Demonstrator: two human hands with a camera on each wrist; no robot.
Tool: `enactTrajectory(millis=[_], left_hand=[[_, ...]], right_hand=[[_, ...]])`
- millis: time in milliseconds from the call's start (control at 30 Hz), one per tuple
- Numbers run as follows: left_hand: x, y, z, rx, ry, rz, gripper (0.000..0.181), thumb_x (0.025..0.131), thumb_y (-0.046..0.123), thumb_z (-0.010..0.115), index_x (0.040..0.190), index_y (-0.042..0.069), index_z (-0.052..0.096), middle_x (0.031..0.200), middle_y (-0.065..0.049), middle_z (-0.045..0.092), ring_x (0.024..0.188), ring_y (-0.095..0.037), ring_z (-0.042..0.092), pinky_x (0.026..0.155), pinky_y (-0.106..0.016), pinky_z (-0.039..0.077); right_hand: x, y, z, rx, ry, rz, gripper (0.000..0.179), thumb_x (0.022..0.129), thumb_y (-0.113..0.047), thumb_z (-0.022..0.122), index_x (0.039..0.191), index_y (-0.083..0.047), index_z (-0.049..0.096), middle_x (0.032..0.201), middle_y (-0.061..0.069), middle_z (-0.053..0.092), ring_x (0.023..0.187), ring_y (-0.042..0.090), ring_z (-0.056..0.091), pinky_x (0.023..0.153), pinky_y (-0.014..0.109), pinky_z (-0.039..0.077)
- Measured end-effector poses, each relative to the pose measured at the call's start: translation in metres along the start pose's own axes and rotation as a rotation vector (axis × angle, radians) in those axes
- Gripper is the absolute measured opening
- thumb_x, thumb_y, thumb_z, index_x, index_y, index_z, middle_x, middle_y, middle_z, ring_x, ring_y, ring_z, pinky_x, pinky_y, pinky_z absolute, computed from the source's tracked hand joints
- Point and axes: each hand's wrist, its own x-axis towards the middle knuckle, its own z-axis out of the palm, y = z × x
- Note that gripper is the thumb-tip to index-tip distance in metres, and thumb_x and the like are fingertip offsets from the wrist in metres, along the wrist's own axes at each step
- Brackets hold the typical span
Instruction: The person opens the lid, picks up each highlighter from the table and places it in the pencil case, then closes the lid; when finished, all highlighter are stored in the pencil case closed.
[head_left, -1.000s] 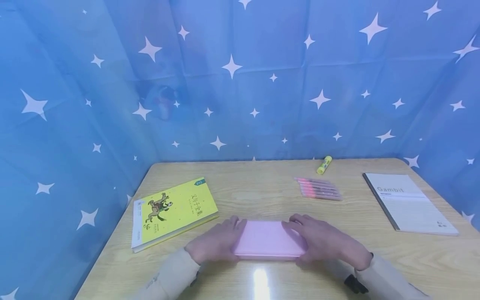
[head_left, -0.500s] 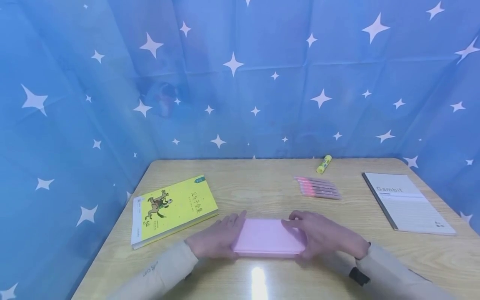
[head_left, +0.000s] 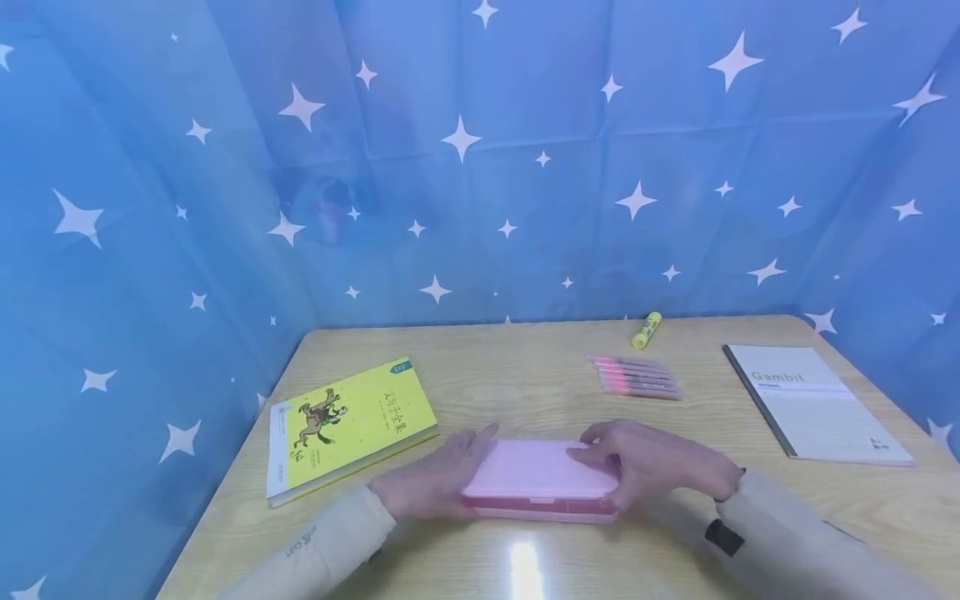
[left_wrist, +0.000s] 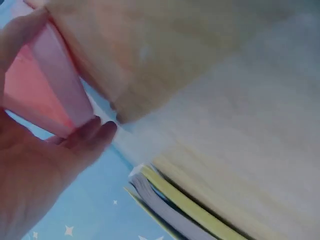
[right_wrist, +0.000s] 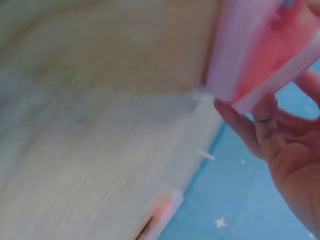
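Note:
A flat pink pencil box (head_left: 537,471) lies on the table in front of me. Its lid is raised a little at the near side, and a darker pink gap shows under it. My left hand (head_left: 438,475) holds the left end, fingers toward the far edge and thumb near the front. At the right end my right hand (head_left: 645,465) grips the box, fingers curled at the lid's corner and thumb by the front edge. In the right wrist view the pink box (right_wrist: 227,55) stands parted at its end, with the fingertips on its edge. The inside is mostly hidden.
On the left lies a yellow book (head_left: 356,425). A pack of pink-tipped pens (head_left: 637,377) is beyond the right hand, with a yellow glue stick (head_left: 647,330) behind it. A notebook (head_left: 817,404) lies at the right. A starred blue curtain (head_left: 525,192) hangs behind the table.
The pencil box's lid, closed in the earlier frames, has lifted at the near side. The right hand has risen slightly with it; the left hand stays at the left end.

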Motion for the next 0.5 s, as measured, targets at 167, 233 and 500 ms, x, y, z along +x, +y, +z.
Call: enactTrajectory(millis=[167, 233, 500], left_hand=[[-0.004, -0.005, -0.003, -0.099, 0.002, -0.009, 0.118, 0.073, 0.03, 0.08, 0.153, 0.015, -0.005, 0.149, -0.02, 0.024, 0.134, -0.028, 0.031, 0.109, -0.038, 0.029], [-0.006, -0.01, -0.003, -0.167, 0.007, -0.01, 0.116, 0.072, 0.034, 0.08, 0.153, 0.011, 0.001, 0.15, -0.016, 0.023, 0.133, -0.026, 0.032, 0.109, -0.039, 0.03], [-0.005, -0.019, 0.005, -0.388, 0.052, -0.058, 0.116, 0.071, 0.033, 0.08, 0.151, 0.006, 0.001, 0.15, -0.014, 0.026, 0.137, -0.027, 0.024, 0.113, -0.044, 0.02]], right_hand=[[0.007, 0.004, -0.011, 0.116, -0.057, -0.075, 0.066, 0.073, -0.049, 0.074, 0.126, -0.01, 0.063, 0.119, 0.012, 0.063, 0.095, 0.014, 0.056, 0.074, 0.026, 0.049], [0.01, 0.008, -0.014, 0.177, -0.087, -0.11, 0.065, 0.076, -0.045, 0.073, 0.127, -0.006, 0.061, 0.12, 0.009, 0.063, 0.091, 0.01, 0.057, 0.071, 0.025, 0.05], [0.011, 0.025, -0.033, 0.423, -0.248, -0.044, 0.052, 0.087, -0.029, 0.065, 0.131, -0.003, 0.056, 0.124, 0.002, 0.061, 0.103, 0.01, 0.058, 0.086, 0.029, 0.051]])
